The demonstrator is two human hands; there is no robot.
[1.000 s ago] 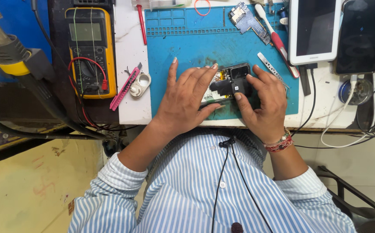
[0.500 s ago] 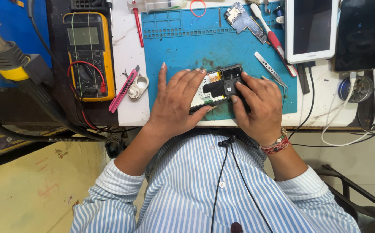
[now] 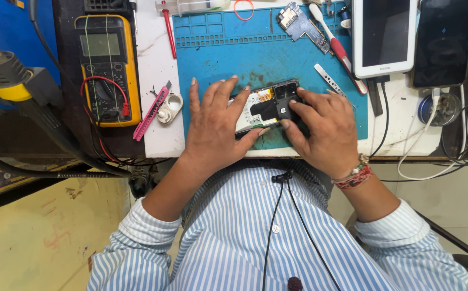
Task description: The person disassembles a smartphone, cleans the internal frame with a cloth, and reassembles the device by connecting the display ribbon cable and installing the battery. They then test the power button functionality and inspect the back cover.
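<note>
Opened phone (image 3: 269,105) lies back-up on the blue mat (image 3: 217,54), near the mat's front edge, insides exposed, dark camera block at its right end. Left hand (image 3: 215,121) lies flat over the phone's left part, fingers spread and pointing away from the body, thumb pressed along the phone's near edge. Right hand (image 3: 323,126) covers the phone's right end, fingers curled and pressed onto the dark camera block; whether it pinches anything there, cannot tell.

Left of the mat: yellow multimeter (image 3: 107,67) with red lead, pink knife (image 3: 150,113), small white roll of tape (image 3: 168,110). At the mat's far right corner: bare circuit board (image 3: 298,21), toothbrush (image 3: 333,46), metal pry tool (image 3: 328,78). Right of the mat: white tablet (image 3: 382,35), then a black phone (image 3: 443,43).
</note>
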